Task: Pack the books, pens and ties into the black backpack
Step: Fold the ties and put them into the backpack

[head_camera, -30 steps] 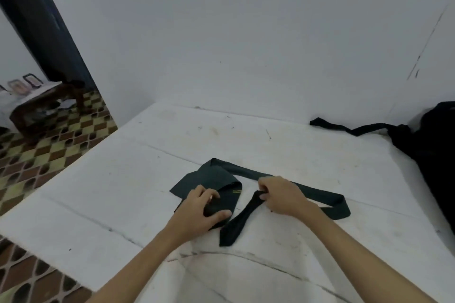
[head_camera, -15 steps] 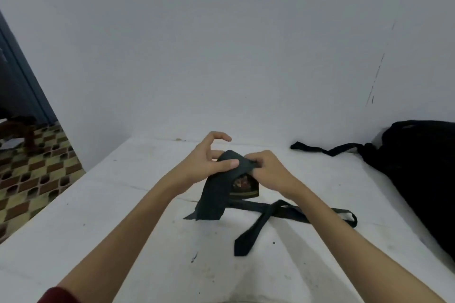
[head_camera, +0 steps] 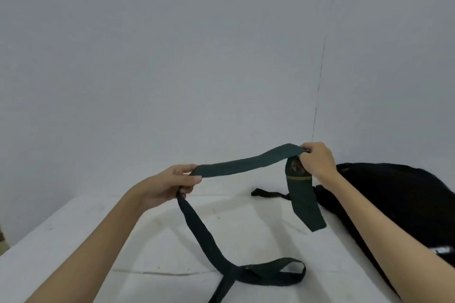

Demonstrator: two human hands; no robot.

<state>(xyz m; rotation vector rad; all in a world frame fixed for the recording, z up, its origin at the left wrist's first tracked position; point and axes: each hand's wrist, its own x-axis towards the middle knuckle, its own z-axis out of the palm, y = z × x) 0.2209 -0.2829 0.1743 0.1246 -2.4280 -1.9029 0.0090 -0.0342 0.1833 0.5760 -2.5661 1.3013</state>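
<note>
Both hands have lifted and spread apart: the left hand (head_camera: 170, 183) and right hand (head_camera: 316, 161) are pinching the dark green tie (head_camera: 242, 166), now stretched between them. The black backpack (head_camera: 403, 202) is lying beneath the right forearm.

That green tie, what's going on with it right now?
A person is holding the dark green tie up over the white table, stretched between both hands. The left hand pinches it at one point, and the narrow end runs down from there to the table, where it lies in a loop. The right hand pinches it near the wide end, which hangs free and shows a crest. The black backpack lies on the table just to the right; the tie is not in it yet.
</note>
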